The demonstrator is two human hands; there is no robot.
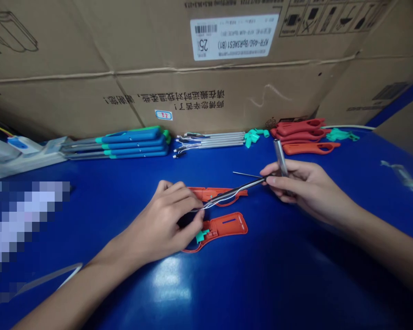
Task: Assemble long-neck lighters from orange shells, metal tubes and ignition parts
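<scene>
My left hand [165,220] pinches a thin bundle of dark and silver wires [232,191] near its end, above two orange plastic handle shells. One shell [229,227] lies open under that hand, with a small teal plastic part [201,236] at its end. The other shell [223,194] lies just beyond, partly hidden by the wires. My right hand [306,188] grips a short silver metal tube [281,158] standing upright between its fingers, and its fingertips also hold the far end of the wires. A thin metal pin [248,174] sticks out to the left there.
Along the back of the blue table [261,284] lie blue-and-teal handled rods [131,143], a bundle of metal rods with wires [209,140], teal parts [253,136] and stacked orange shells [301,135]. Cardboard boxes [227,91] stand behind. A pixelated patch covers the left.
</scene>
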